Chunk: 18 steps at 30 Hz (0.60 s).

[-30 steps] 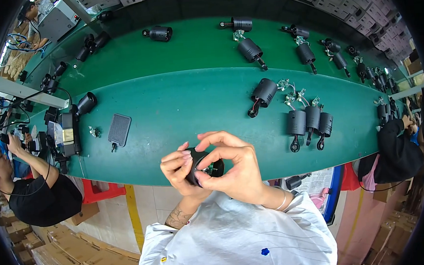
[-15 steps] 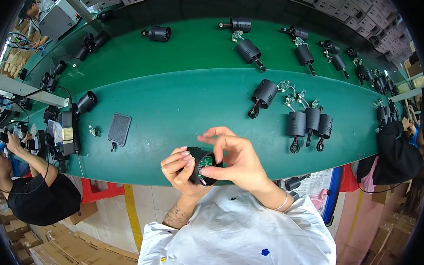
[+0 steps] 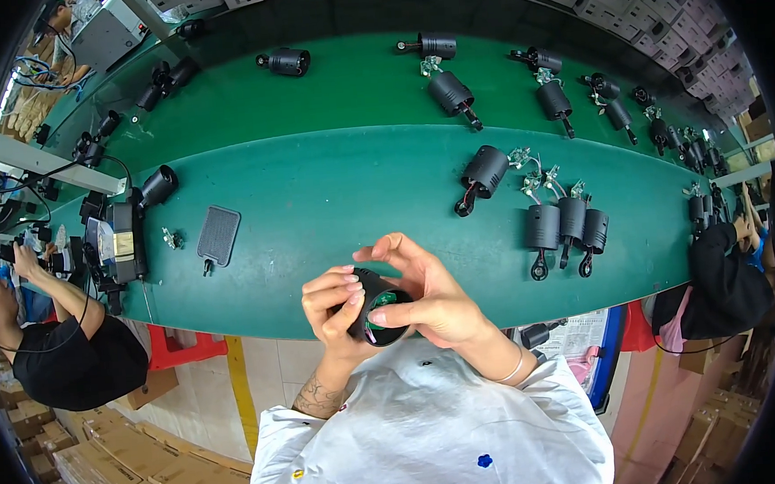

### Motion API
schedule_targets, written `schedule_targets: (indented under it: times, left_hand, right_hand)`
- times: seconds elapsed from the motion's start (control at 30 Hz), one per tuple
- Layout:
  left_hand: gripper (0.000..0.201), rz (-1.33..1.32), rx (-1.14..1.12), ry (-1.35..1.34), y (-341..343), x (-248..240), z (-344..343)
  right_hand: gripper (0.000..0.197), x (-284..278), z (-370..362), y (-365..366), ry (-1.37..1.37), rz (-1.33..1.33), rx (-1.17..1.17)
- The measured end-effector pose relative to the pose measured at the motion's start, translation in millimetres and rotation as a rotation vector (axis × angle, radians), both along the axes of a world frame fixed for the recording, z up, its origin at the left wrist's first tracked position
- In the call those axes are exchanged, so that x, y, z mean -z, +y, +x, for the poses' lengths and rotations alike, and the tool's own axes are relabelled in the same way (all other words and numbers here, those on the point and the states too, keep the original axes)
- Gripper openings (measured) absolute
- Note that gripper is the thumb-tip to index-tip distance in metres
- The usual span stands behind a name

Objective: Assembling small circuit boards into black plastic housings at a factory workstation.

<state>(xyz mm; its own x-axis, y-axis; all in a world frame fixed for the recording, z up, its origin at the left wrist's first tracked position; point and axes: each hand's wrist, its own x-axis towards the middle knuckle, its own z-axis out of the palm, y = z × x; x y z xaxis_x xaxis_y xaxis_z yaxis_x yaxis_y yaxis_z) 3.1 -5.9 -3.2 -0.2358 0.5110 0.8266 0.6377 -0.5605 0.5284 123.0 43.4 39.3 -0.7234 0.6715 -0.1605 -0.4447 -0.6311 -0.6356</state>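
Just past the table's near edge, I hold a black cylindrical housing [image 3: 372, 287] with its open end tilted toward me. My left hand [image 3: 328, 313] wraps around its left side, fingers closed on the wall. Inside the mouth shows part of a green circuit board [image 3: 388, 300]. My right hand [image 3: 443, 308] is at the right of the housing, with its thumb on the board at the opening and some fingers against the outer side. The right index finger is raised and curved above. Where the right fingertips touch is partly hidden.
Several black housings [image 3: 542, 226] with wired boards lie to the right on the green table [image 3: 331, 192]. A dark flat pad [image 3: 219, 235] and a loose small board [image 3: 172, 238] lie left. More housings [image 3: 449, 91] rest on the far strip. People sit at both sides.
The housing has turned so its mouth faces me more and has moved slightly right. My right thumb reaches deeper over the board, and less green shows.
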Motion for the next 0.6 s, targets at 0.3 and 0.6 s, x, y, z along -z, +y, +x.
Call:
schedule_targets:
  times: [0.3, 0.6]
  left_hand:
    - [0.05, -0.326, 0.143, -0.235, 2, -30, 9]
    - [0.043, -0.286, 0.068, -0.256, 5, -33, 16]
  right_hand:
    - [0.063, -6, -3, -1, -0.1, 0.081, 0.105]
    - [0.062, -12, -8, -7, -0.109, 0.089, 0.148]
